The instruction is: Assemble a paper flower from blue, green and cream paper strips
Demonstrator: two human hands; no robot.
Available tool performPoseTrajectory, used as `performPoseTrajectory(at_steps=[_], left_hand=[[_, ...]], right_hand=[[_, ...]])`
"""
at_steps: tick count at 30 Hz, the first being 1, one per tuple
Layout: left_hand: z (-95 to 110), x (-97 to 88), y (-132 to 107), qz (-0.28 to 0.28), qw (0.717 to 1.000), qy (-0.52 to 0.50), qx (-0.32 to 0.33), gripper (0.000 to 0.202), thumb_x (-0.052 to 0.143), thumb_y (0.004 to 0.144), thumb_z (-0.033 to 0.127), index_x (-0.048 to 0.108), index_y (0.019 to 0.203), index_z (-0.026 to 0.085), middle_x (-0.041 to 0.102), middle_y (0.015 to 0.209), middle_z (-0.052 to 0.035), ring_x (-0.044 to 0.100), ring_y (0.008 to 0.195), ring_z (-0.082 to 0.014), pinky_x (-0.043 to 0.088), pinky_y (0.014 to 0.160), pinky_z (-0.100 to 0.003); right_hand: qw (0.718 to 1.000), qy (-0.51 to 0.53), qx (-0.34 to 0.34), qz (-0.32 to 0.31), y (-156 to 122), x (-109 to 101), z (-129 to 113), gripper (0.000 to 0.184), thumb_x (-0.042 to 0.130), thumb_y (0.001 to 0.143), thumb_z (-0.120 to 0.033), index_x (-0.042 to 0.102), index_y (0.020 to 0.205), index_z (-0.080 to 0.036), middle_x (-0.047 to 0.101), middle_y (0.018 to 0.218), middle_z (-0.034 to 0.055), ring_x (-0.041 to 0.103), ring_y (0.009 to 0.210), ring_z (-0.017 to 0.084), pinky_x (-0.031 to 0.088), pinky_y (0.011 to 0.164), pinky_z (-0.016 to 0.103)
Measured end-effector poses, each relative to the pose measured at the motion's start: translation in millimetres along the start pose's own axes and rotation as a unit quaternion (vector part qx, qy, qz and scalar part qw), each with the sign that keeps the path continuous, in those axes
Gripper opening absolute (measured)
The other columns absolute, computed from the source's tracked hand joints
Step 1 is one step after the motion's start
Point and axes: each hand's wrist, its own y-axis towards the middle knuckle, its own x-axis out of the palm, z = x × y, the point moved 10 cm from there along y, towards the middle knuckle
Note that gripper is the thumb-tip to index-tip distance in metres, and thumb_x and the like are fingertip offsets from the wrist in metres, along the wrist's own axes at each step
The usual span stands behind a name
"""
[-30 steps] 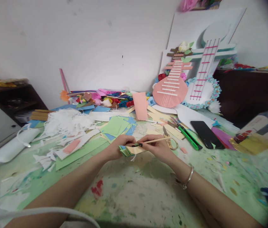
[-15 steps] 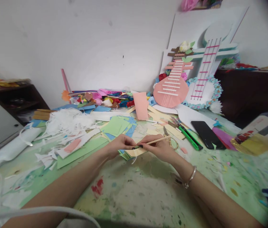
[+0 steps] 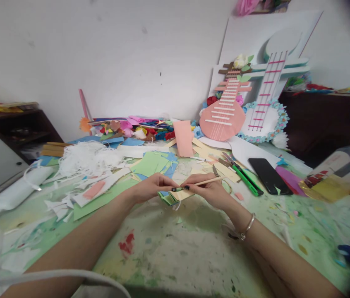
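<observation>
My left hand (image 3: 154, 187) is closed, its thumb and fingers pinching the upper edge of a small bundle of folded paper (image 3: 179, 195) in green, blue and cream. A short white string hangs from the bundle. My right hand (image 3: 207, 189), also closed, grips the bundle's right side and has a thin wooden stick (image 3: 209, 181) between its fingers, pointing to the right. The thumbs almost meet at the fold, where a bit of green shows. My fingers hide how the bundle is fastened. Scissors (image 3: 227, 185) lie partly hidden behind my right hand.
Green paper sheets (image 3: 150, 164) and a heap of white paper shreds (image 3: 85, 159) lie at left and centre. To the right are a green cutter (image 3: 248, 181), a phone (image 3: 268, 176) and a plastic container (image 3: 339, 174). Paper instruments (image 3: 223, 118) lean on the wall.
Both thumbs have drawn slightly apart along the fold, the left hand shifting a little to the left. The bundle has tilted slightly and still sits between both hands.
</observation>
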Motion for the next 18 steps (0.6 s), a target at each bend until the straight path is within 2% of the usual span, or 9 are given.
performPoseTrajectory(at_steps=[4, 11, 18], left_hand=[[5.7, -4.7, -0.9, 0.016, 0.999, 0.033, 0.025, 0.028, 0.067, 0.069, 0.032, 0.071, 0.087, 0.011, 0.068, 0.077, -0.0076, 0.056, 0.065, -0.0120, 0.043, 0.059, -0.021], [14.9, -12.8, -2.9, 0.076, 0.995, 0.013, 0.066, 0.023, 0.072, 0.063, 0.025, 0.072, 0.081, 0.011, 0.068, 0.077, -0.0072, 0.057, 0.065, -0.0117, 0.045, 0.059, -0.021], [15.9, -14.6, -4.4, 0.115, 0.992, -0.004, 0.053, 0.024, 0.075, 0.059, 0.025, 0.072, 0.077, 0.010, 0.069, 0.075, -0.0075, 0.061, 0.066, -0.0140, 0.049, 0.062, -0.023]], right_hand=[[0.999, 0.021, -0.018, -0.021, -0.5, 2.8, -3.6, 0.020, 0.057, 0.079, -0.029, 0.071, 0.086, -0.017, 0.068, 0.080, 0.0064, 0.058, 0.072, 0.015, 0.045, 0.063, 0.026], [0.996, 0.082, 0.020, 0.005, -0.6, -1.7, 6.3, 0.020, 0.064, 0.072, -0.030, 0.070, 0.085, -0.016, 0.068, 0.080, 0.0063, 0.060, 0.072, 0.016, 0.046, 0.063, 0.026], [0.992, 0.117, 0.030, 0.025, -0.1, -3.9, 9.5, 0.022, 0.068, 0.068, -0.026, 0.067, 0.088, -0.016, 0.066, 0.078, 0.0042, 0.059, 0.071, 0.014, 0.046, 0.063, 0.025]])
